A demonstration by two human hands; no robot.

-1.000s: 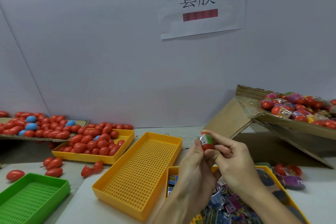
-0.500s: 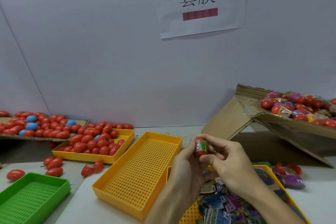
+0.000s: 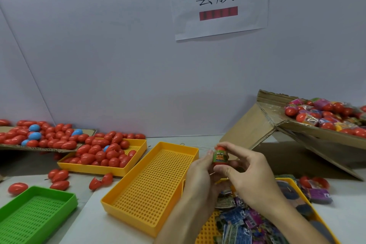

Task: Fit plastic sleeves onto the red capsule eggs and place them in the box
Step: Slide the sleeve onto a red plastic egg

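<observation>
Both hands hold one red capsule egg (image 3: 220, 157) upright above the table, a green printed sleeve wrapped round its middle. My left hand (image 3: 200, 178) touches it from the left with its fingertips. My right hand (image 3: 250, 176) pinches it top and bottom between forefinger and thumb. Bare red eggs fill a yellow tray (image 3: 136, 171) at the left. Loose printed sleeves lie in a yellow tray (image 3: 293, 186) under my hands. The tilted cardboard box (image 3: 316, 134) at the right holds several sleeved eggs.
An empty yellow perforated tray (image 3: 154, 188) lies in the middle and a green tray (image 3: 39, 214) at the lower left. A cardboard sheet (image 3: 87, 130) carries red and blue eggs at far left. Loose eggs (image 3: 59, 176) lie on the table. A white wall with a paper sign stands behind.
The egg has been turned in my fingers and lowered slightly; the sleeve now sits round its middle with its printed face toward me. Both hands stayed together above the sleeve tray.
</observation>
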